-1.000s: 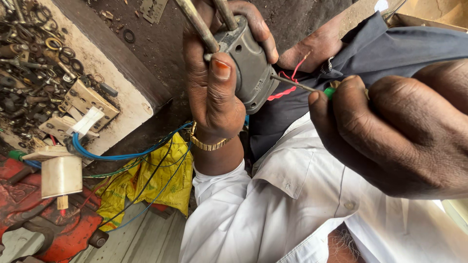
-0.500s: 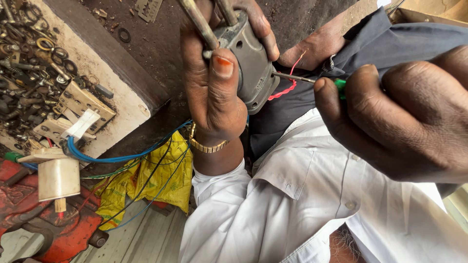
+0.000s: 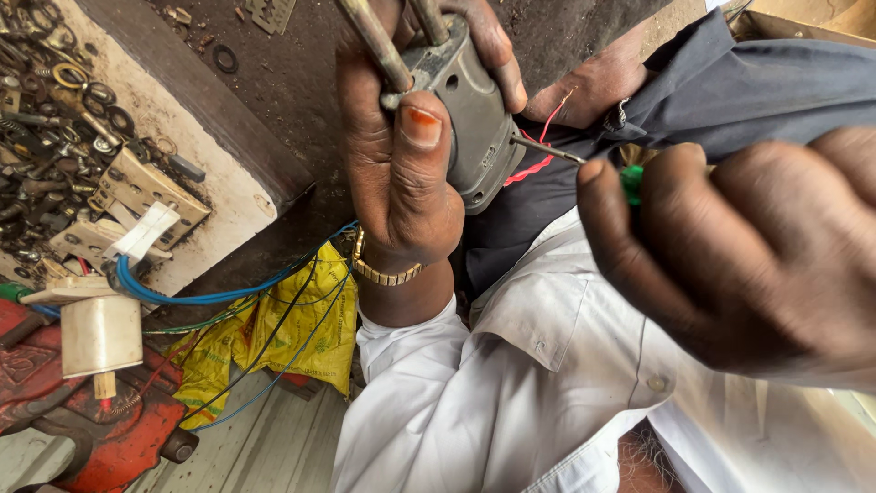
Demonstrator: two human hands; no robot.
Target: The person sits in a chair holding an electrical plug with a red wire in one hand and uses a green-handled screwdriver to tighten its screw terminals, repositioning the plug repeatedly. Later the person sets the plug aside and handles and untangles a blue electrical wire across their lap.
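Below and left of the grip we see a crumpled yellow plastic bag (image 3: 301,338), crossed by thin dark wires. A blue cable (image 3: 182,294) curves just left of the bag. Further left stands a cream plastic plug body (image 3: 99,333), with a red metal tool (image 3: 100,438) beneath it. Well up and left of the grip, a tray of rusty washers and screws (image 3: 55,110) adjoins a dark wooden ledge (image 3: 219,128).
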